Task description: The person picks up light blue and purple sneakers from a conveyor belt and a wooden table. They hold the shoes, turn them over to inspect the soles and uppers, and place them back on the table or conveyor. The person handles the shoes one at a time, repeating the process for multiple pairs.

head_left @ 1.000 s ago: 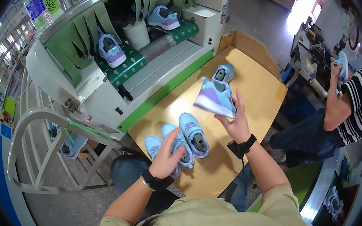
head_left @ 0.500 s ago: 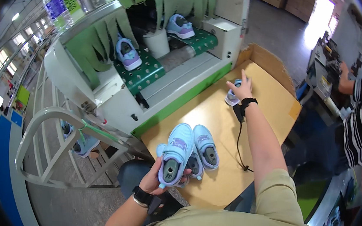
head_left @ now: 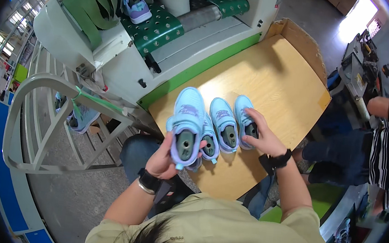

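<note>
My left hand (head_left: 160, 162) is wrapped round a light blue sneaker (head_left: 190, 103), raised near me with its toe pointing away. A dark shoe last fills its opening. Partly hidden behind it is a second blue sneaker (head_left: 210, 137); I cannot tell whether my hand touches that one too. To the right, a sneaker (head_left: 223, 108) lies on the wooden tabletop (head_left: 285, 78), also with a dark last inside. Beside it my right hand (head_left: 267, 139) grips another sneaker (head_left: 242, 103) by its side, thumb and fingers around the last's opening.
Beyond the tabletop stands a white machine with green belts (head_left: 158, 33), a sneaker (head_left: 136, 7) on one of them. Cardboard (head_left: 301, 35) edges the table's far right. A metal rack (head_left: 43, 83) holding shoes is at left. A person in a striped top (head_left: 386, 144) is at right.
My right hand has come back toward me from the far part of the tabletop, bringing a sneaker alongside the others. My left hand still holds its sneaker. The view has tilted downward.
</note>
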Available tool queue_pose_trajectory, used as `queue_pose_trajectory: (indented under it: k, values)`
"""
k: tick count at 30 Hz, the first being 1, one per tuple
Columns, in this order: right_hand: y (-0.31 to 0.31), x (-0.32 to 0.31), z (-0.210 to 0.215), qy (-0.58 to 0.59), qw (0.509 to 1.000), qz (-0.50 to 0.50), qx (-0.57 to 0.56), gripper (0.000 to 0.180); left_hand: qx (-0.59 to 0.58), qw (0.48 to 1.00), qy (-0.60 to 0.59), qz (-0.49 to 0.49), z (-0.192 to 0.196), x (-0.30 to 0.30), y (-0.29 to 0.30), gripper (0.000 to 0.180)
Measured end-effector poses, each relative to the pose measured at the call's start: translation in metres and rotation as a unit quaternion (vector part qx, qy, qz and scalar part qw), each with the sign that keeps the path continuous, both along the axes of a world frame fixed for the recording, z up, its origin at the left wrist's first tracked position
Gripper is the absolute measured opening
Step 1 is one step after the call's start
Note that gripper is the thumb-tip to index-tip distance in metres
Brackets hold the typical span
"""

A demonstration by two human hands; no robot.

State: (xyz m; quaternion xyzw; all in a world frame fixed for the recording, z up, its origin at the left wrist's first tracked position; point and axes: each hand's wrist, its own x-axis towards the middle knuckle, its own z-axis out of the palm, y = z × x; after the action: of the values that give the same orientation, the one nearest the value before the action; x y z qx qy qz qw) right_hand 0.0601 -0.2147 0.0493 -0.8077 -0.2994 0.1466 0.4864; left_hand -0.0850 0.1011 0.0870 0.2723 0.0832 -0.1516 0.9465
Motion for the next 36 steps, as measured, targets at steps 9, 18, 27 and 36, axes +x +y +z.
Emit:
queue_pose_trajectory:
  k: [9,18,27,36]
  values:
    - [0.053,-0.090,0.065,0.149,0.917,-0.226,0.294,0.098,0.522,0.800,-0.293,-0.046,0.009,0.036,-0.072,0.075]
    - [-0.036,-0.049,0.000,-0.080,0.931,-0.357,0.004,0.082,0.834,0.506,-0.205,-0.072,0.018,0.035,-0.029,0.060]
    - [-0.057,0.072,0.002,-0.255,0.917,-0.282,-0.123,0.078,0.842,0.479,-0.234,-0.078,-0.012,0.027,-0.020,0.072]
    - [-0.042,0.167,0.033,-0.001,0.944,-0.149,-0.295,0.059,0.809,0.521,-0.255,-0.097,-0.016,0.035,-0.011,0.074]
